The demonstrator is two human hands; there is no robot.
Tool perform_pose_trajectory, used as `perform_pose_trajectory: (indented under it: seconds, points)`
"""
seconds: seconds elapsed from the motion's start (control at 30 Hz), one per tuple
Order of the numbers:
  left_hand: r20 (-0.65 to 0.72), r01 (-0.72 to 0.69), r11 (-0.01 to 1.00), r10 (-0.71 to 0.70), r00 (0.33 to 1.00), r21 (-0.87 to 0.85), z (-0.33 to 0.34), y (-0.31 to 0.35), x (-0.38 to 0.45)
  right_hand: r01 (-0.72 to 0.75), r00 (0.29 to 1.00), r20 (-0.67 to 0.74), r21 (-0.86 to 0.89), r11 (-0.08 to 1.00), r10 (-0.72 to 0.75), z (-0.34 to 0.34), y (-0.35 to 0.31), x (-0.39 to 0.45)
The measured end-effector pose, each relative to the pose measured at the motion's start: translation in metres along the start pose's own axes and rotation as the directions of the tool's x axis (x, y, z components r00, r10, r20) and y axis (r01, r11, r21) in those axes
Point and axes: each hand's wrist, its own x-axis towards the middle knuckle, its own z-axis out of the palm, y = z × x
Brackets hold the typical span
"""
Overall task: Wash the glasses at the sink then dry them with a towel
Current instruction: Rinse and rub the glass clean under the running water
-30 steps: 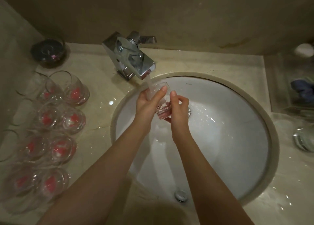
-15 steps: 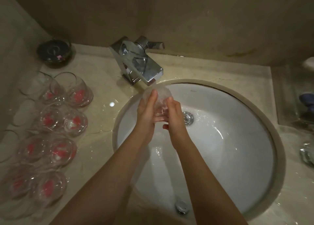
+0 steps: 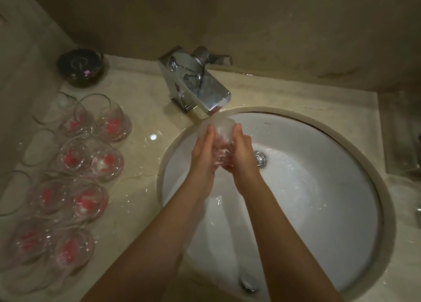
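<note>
Glass [image 3: 220, 139], clear with a pinkish base, sits between both hands directly under the spout of the chrome faucet [image 3: 196, 85], at about 11 o'clock over the white sink basin [image 3: 319, 210]. The left hand [image 3: 202, 155] presses against its left side with fingers laid along the wall, and the right hand [image 3: 241, 153] cups the right side, fingers curled round the lower part; together they clamp it, mouth tilted up toward the spout. Motion blur hides the rim detail. The drain [image 3: 260, 159] lies just beside the right hand at 3 o'clock, and an overflow fitting [image 3: 248, 283] shows at the basin's 6 o'clock edge. On the wet marble surface [image 3: 145, 155], well apart at 9 o'clock of the basin, stand rows of clear glasses with pink bottoms [image 3: 91, 165], touching one another. At 10 o'clock, near the wall corner, rests a dark round bowl [image 3: 79, 66].
</note>
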Motion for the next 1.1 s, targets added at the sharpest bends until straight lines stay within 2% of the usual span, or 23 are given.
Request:
perform_pose_trajectory:
  seconds: [0.1,0.3,0.5,0.67,0.8,0.93,1.03,1.1]
  points:
    - [-0.006,-0.073,0.993,0.074,0.997,0.09,0.003,-0.002,0.0,0.005,1.0,-0.009,0.024,1.0,-0.004,0.004,0.003,-0.008]
    - [0.001,-0.079,0.993,0.079,0.997,0.092,0.003,-0.003,-0.003,0.019,0.995,-0.101,0.035,0.999,-0.016,-0.003,0.001,-0.004]
    - [-0.032,-0.086,0.991,0.09,0.995,0.102,0.008,0.001,-0.003,0.02,1.0,0.0,0.056,0.998,-0.02,0.003,-0.001,-0.01]
    - [-0.016,-0.059,0.993,0.061,0.998,0.099,0.007,0.005,-0.006,0.017,0.997,-0.073,0.071,0.997,-0.011,-0.003,-0.005,-0.007]
    - [-0.053,-0.064,0.993,0.069,0.996,0.096,0.009,0.005,-0.007,-0.045,0.996,-0.068,0.064,0.997,0.049,-0.001,-0.004,-0.002]
    - [-0.089,-0.052,0.98,0.07,0.994,0.194,0.013,0.002,-0.006,-0.058,0.998,-0.031,0.048,0.997,0.059,0.002,-0.005,-0.003]
    - [-0.063,-0.01,0.99,0.019,0.998,0.14,0.014,0.006,-0.006,-0.035,0.996,-0.077,0.097,0.995,0.043,0.001,0.0,-0.005]
    - [-0.056,0.001,0.996,0.004,0.998,0.089,0.012,0.009,-0.007,-0.055,0.997,-0.046,0.174,0.983,0.064,-0.002,-0.001,-0.002]
